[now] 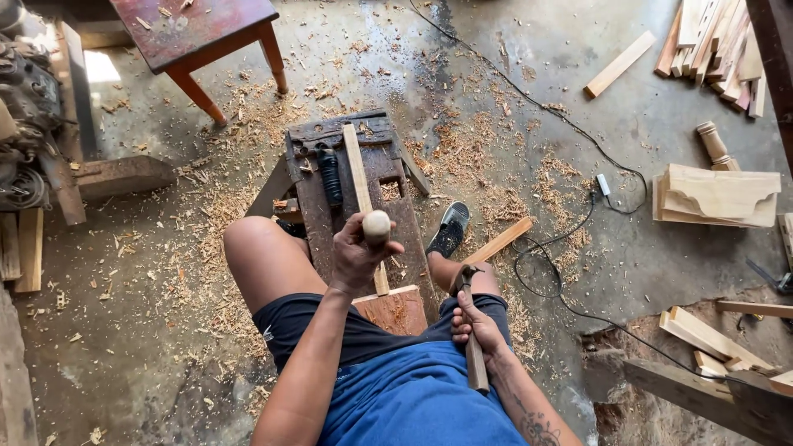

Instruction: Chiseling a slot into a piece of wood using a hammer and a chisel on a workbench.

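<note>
Head view shows the left hand (353,256) closed round a chisel's round wooden handle (377,226) over a thin strip (361,194) on the bench (388,177), the right hand (477,329) gripping a hammer (467,285); a glancing blow could likely strike fingers or split that strip.

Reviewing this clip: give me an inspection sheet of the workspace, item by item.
Surface: dark worn wooden bench, straddled by the seated person.
Job's things: thin wooden strip lying lengthwise on the bench; round-handled tool; hammer.
Clutter: wood shavings across the concrete floor; black-handled tool on the bench.
Hands: left hand grips the round-handled tool over the strip; right hand holds the hammer by its handle.
Cables: black cable trails across the floor at right.
Surroundings: red table, stacked offcuts, shaped wooden pieces, turned wooden post.
</note>
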